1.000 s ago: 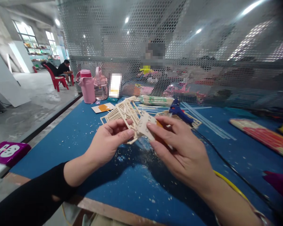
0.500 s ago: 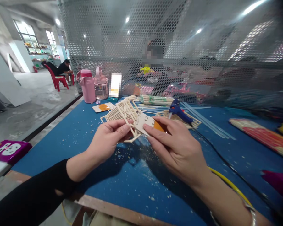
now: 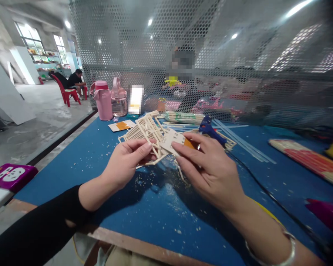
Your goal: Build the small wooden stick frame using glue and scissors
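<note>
My left hand [image 3: 127,160] pinches the lower edge of a small frame of pale wooden sticks [image 3: 148,129] between thumb and fingers, holding it tilted above the table. Against the frame's right side rests a piece of sandpaper [image 3: 173,141], its pale printed backing showing "12" and an orange part at its right end. My right hand [image 3: 211,166] grips the sandpaper, fingers on top and thumb hidden. A loose stick or frame end [image 3: 180,171] shows below the right fingers.
A blue glue gun [image 3: 211,129] lies behind my right hand, its black cord running right. Clear glue sticks [image 3: 244,142], bundled wooden sticks [image 3: 184,117], a pink bottle [image 3: 104,101] and a purple power strip [image 3: 13,176] surround the blue table [image 3: 166,210]. Perforated metal mesh [image 3: 144,48] stands behind.
The sandpaper and my right hand have shifted slightly to the right and turned a little on the stick frame. My left hand keeps its hold, almost unmoved.
</note>
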`<action>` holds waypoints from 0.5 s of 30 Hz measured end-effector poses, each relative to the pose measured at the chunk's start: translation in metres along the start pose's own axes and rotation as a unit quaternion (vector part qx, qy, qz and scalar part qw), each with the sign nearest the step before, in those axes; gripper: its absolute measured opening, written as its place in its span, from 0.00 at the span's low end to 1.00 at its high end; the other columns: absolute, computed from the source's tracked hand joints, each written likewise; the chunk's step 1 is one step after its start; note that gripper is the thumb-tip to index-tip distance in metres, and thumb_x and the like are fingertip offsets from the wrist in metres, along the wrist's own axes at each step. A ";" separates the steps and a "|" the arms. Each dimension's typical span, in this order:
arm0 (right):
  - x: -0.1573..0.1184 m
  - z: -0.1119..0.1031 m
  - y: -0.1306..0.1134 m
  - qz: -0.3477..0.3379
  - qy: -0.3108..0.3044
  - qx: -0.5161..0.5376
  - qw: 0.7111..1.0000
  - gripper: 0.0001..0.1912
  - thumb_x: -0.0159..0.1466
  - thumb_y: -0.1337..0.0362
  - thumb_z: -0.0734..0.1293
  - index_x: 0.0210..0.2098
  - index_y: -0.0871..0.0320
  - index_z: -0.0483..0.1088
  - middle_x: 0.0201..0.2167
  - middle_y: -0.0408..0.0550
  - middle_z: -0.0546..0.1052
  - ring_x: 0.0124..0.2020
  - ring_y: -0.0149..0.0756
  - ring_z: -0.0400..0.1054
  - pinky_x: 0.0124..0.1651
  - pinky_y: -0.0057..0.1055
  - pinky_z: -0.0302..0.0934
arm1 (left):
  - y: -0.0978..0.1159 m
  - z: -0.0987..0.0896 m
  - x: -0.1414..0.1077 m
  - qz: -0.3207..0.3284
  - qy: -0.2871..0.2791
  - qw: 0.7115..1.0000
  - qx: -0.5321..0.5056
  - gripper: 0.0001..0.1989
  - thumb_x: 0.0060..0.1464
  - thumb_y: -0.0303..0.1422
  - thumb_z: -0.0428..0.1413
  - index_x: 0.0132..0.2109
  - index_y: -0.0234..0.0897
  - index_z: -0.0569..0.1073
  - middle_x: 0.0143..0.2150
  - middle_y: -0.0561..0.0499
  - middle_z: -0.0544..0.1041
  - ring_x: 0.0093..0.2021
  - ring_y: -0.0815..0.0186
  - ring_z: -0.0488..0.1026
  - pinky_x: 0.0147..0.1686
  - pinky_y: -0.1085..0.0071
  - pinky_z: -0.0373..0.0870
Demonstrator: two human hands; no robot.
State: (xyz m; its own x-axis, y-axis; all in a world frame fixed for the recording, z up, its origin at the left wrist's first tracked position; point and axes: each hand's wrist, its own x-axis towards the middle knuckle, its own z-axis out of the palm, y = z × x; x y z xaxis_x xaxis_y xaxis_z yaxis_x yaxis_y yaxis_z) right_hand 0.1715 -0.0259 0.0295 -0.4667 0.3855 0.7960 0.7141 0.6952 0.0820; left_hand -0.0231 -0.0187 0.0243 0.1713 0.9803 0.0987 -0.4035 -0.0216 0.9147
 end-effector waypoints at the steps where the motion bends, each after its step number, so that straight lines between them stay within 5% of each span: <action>1: -0.001 0.000 0.000 -0.003 -0.005 0.007 1.000 0.14 0.63 0.65 0.64 0.48 0.54 0.75 0.49 0.57 0.73 0.48 0.45 0.69 0.47 0.47 0.67 | 0.000 0.000 0.000 0.005 -0.004 1.000 0.003 0.11 0.45 0.36 0.65 0.35 0.34 0.79 0.28 0.51 0.78 0.26 0.72 0.73 0.31 0.73 0.71; 9: -0.003 -0.001 0.004 0.043 0.099 0.044 0.993 0.24 0.62 0.67 0.66 0.57 0.48 0.68 0.52 0.53 0.73 0.52 0.46 0.69 0.52 0.47 0.65 | 0.001 0.002 -0.010 0.046 -0.041 0.995 0.076 0.10 0.47 0.36 0.63 0.30 0.34 0.72 0.22 0.56 0.70 0.19 0.76 0.63 0.18 0.79 0.60; 15: -0.003 0.000 0.005 0.044 0.107 0.030 0.993 0.24 0.62 0.65 0.66 0.57 0.47 0.67 0.52 0.53 0.73 0.52 0.48 0.69 0.52 0.51 0.65 | 0.003 -0.001 -0.009 0.089 -0.057 0.988 0.115 0.15 0.51 0.36 0.61 0.46 0.36 0.76 0.30 0.51 0.75 0.26 0.72 0.67 0.27 0.76 0.65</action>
State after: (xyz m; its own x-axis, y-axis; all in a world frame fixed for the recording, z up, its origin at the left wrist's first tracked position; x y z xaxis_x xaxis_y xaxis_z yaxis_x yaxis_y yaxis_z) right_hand 0.1768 -0.0239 0.0275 -0.2784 0.3128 0.9081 0.7116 0.7022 -0.0238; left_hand -0.0267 -0.0277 0.0259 0.2211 0.9287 0.2977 -0.2232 -0.2490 0.9424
